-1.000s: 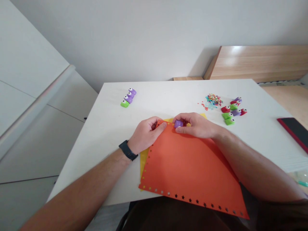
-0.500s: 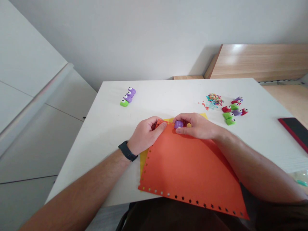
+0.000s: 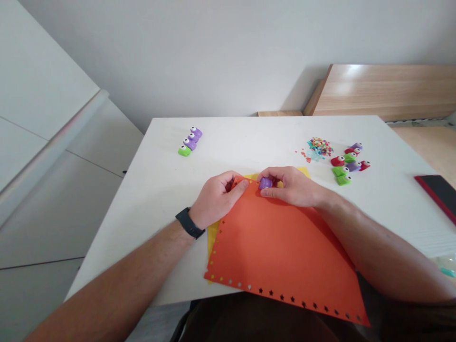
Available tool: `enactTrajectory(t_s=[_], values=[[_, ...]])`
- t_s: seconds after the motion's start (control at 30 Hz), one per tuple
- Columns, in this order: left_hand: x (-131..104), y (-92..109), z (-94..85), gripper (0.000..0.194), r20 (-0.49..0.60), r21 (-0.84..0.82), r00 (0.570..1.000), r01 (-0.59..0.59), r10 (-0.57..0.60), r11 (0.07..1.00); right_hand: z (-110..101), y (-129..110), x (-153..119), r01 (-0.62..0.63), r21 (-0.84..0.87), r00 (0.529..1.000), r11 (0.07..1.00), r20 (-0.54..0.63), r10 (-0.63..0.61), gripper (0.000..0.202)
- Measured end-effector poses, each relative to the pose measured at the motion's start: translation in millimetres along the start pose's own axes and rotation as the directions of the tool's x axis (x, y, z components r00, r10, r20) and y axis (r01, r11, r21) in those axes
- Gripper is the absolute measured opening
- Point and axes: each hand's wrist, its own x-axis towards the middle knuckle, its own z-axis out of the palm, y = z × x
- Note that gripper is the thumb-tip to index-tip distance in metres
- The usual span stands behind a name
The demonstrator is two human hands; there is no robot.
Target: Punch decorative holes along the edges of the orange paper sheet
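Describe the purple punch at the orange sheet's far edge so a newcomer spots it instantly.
On the white table, find the orange sheet overhanging the near edge. At the sheet's far edge, the right hand holds a small purple punch. Unlike the purple ones in the left group and right group, it alone is in a hand.

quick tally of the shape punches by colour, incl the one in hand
Purple punches: 6 (1 in the right hand, 3 in the left-hand row, 2 in the right-hand cluster)
Green punches: 4 (1 in the row, 3 in the cluster)
Red punches: 3 (all in the cluster)
Total: 13
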Motion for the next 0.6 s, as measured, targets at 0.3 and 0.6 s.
enactTrajectory(t_s=[0.3, 0.6], values=[[0.5, -0.9, 1.1, 0.035, -0.008, 0.008, 1.000, -0.014, 0.014, 1.000, 3.1, -0.5, 0.0, 0.000, -0.002, 1.000, 1.000, -0.007, 0.000, 0.024], [0.7, -0.4, 0.1, 0.035, -0.007, 0.021, 1.000, -0.011, 0.011, 1.000, 4.6, 0.0, -0.1, -0.002, -0.005, 1.000, 1.000, -0.012, 0.002, 0.023]])
